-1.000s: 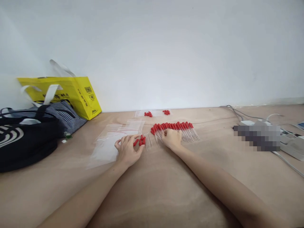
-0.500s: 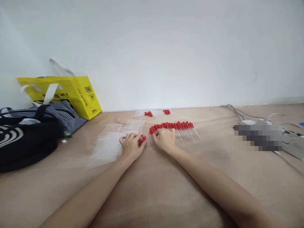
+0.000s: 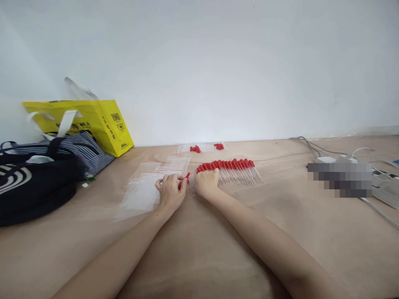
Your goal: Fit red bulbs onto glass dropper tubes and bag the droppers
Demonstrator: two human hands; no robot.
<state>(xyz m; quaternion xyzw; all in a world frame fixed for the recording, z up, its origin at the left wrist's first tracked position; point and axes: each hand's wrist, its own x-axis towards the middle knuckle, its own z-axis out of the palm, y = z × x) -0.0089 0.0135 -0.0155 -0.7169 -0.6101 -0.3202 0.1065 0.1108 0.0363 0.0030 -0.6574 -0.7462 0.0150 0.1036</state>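
My left hand point(image 3: 171, 189) is closed, its thumb and fingertips pinching a red rubber bulb point(image 3: 187, 175). More red shows beneath the fingers, partly hidden. Just right of it lie several thin clear tubes point(image 3: 192, 189), like glass dropper tubes. My right hand point(image 3: 205, 182) is curled beside these tubes, its thumb on top; its fingertips and whatever they hold are hidden. Behind and to the right of that hand is a slanted row of droppers point(image 3: 235, 165), each a clear tube with a red bulb on its far end.
Clear zip bags point(image 3: 141, 189) overlap left of my left hand. Farther back, another clear bag point(image 3: 205, 148) carries two small heaps of red bulbs. A yellow bag point(image 3: 106, 124), striped bag point(image 3: 89, 155) and black bag point(image 3: 40, 191) stand at left. Cables and a white power strip point(image 3: 386, 189) lie at right.
My right hand has shifted left and curled in from the dropper row toward the loose tubes. A red bulb now sticks up between my left thumb and fingers.
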